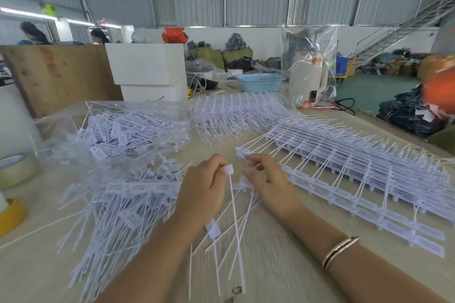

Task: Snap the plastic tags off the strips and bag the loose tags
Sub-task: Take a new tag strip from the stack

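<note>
Pinching a light, stiff tag [228,169] at its head above the desk [270,253], the left hand [204,189] opposes the right hand [267,177], which grips the brittle strip [242,152].

Tag print [429,233] too blurred to read; orange object [440,86] at right edge smeared, cut off.
</note>
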### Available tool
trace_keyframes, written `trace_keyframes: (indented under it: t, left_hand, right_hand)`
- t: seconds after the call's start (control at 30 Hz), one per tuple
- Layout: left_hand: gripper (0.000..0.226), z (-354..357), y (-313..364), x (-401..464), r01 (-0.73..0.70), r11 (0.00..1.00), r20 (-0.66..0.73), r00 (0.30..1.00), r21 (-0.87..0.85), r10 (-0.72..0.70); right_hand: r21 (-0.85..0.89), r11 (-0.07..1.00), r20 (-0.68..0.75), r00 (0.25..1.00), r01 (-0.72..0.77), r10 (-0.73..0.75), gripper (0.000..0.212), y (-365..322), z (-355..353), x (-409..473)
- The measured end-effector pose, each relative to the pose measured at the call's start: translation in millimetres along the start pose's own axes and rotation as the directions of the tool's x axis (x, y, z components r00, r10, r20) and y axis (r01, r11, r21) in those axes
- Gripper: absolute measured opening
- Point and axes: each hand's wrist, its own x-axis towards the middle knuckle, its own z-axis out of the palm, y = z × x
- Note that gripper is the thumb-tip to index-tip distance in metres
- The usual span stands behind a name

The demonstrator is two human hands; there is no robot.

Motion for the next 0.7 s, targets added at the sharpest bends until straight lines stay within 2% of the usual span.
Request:
trace_keyframes:
  t: [0.1, 0.23, 0.27, 0.33, 0.4, 0.47, 0.53, 0.6, 0.7]
  left_hand:
    - [0.018, 3, -2, 0, -0.012, 0.996, -0.009, 1.000, 0.087, 0.013]
    - [0.024, 6, 5, -3, -0.075, 0.991, 0.041, 0.997, 0.113, 0.070]
    - [0.023, 6, 6, -3, -0.088, 0.988, 0.053, 0.995, 0.125, 0.082]
    - [0.020, 3, 8, -2, -0.120, 0.965, 0.064, 0.992, 0.235, 0.108]
    - [0.029, -2, 8, 1, -0.129, 0.875, 0.067, 0.992, 0.466, 0.111]
    - [0.034, -6, 10, 2, -0.099, 0.773, 0.029, 0.994, 0.626, 0.104]
    - [0.029, -8, 15, 2, -0.043, 0.740, -0.044, 0.994, 0.672, 0.098]
    - [0.026, -8, 17, 3, -0.022, 0.754, -0.080, 0.992, 0.656, 0.099]
    - [0.027, -5, 14, 3, -0.070, 0.762, 0.004, 0.996, 0.644, 0.088]
  right_hand:
    - [-0.029, 0.997, 0.001, 0.998, 0.066, -0.066, 0.020, -8, -1, -5]
    - [-0.163, 0.969, 0.154, 0.975, 0.186, -0.162, 0.040, -12, 1, -7]
    - [-0.145, 0.969, 0.152, 0.972, 0.203, -0.180, 0.037, -11, 1, -6]
    - [0.047, 0.986, 0.096, 0.981, 0.162, -0.166, 0.026, -11, -1, -6]
    - [0.221, 0.972, 0.041, 0.995, 0.076, -0.087, 0.030, -10, -4, -5]
    - [0.215, 0.975, 0.047, 0.996, 0.058, -0.070, 0.029, -11, -5, -5]
    - [0.203, 0.978, 0.074, 0.995, 0.054, -0.071, 0.027, -11, -3, -4]
    - [0.255, 0.966, 0.092, 0.993, 0.043, -0.068, 0.030, -11, -3, -5]
    - [0.329, 0.943, 0.138, 0.986, 0.045, -0.095, 0.018, -13, -4, -7]
